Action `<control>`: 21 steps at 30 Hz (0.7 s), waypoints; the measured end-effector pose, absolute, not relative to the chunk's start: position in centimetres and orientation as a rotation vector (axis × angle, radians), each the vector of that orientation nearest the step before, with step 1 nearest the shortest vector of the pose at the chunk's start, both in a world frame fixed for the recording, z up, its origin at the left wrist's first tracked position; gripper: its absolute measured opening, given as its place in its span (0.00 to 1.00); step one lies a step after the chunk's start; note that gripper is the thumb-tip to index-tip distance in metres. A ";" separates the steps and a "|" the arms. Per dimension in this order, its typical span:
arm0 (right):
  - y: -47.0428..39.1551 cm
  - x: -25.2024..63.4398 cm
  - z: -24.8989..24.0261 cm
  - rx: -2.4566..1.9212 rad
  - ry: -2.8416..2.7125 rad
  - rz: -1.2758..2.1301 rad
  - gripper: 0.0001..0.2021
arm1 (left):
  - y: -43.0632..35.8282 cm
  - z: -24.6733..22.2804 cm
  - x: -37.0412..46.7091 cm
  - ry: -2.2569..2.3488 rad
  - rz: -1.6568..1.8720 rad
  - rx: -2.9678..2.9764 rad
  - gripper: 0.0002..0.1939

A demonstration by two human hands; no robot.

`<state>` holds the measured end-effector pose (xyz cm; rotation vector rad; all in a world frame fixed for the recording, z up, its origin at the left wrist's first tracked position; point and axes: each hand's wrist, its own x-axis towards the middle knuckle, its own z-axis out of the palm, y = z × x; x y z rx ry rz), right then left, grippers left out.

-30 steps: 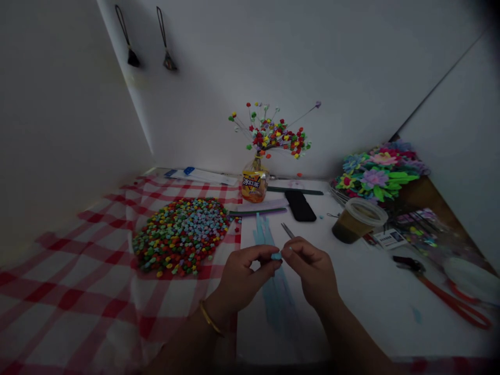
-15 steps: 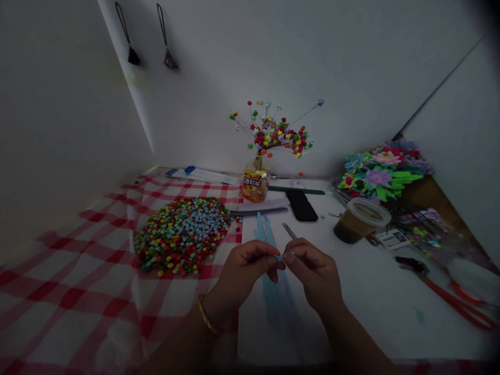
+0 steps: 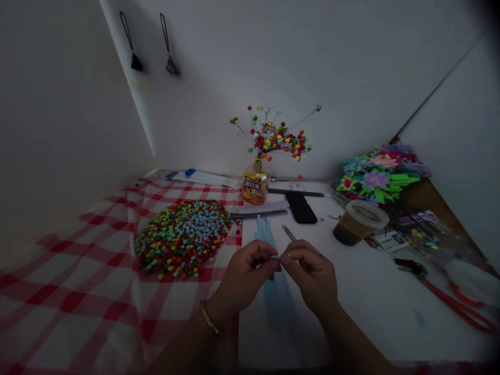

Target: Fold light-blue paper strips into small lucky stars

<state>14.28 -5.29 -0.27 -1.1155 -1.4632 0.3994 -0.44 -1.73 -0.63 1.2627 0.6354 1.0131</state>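
Between the fingertips of both hands is a small light-blue paper strip (image 3: pixel 275 257), mostly covered by the fingers. My left hand (image 3: pixel 247 271) pinches it from the left, a gold bangle on the wrist. From the right, my right hand (image 3: pixel 311 273) pinches it with thumb and forefinger. Several long light-blue paper strips (image 3: pixel 276 307) lie on the white surface beneath my hands. The metal tips of scissors or tweezers (image 3: pixel 288 232) stick out beyond my right hand, their other end hidden. To the left spreads a heap of small colourful folded paper stars (image 3: pixel 183 237).
A cut bottle (image 3: pixel 255 188) holds stems topped with paper stars (image 3: pixel 279 136). A black phone (image 3: pixel 300 207), a lidded plastic cup (image 3: pixel 360 223), fuzzy flowers (image 3: pixel 380 174) and red-handled pliers (image 3: pixel 445 297) lie to the right. A red-checked cloth (image 3: pixel 78 281) covers the left.
Both hands keep their pinch on the strip, with slight finger shifts. The whole view has shifted a little, so the scene sits slightly lower.
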 end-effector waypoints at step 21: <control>-5.0 14.2 -0.7 -1.060 -1.447 0.514 0.06 | -1.6 -0.3 -0.5 0.638 1.009 1.138 0.05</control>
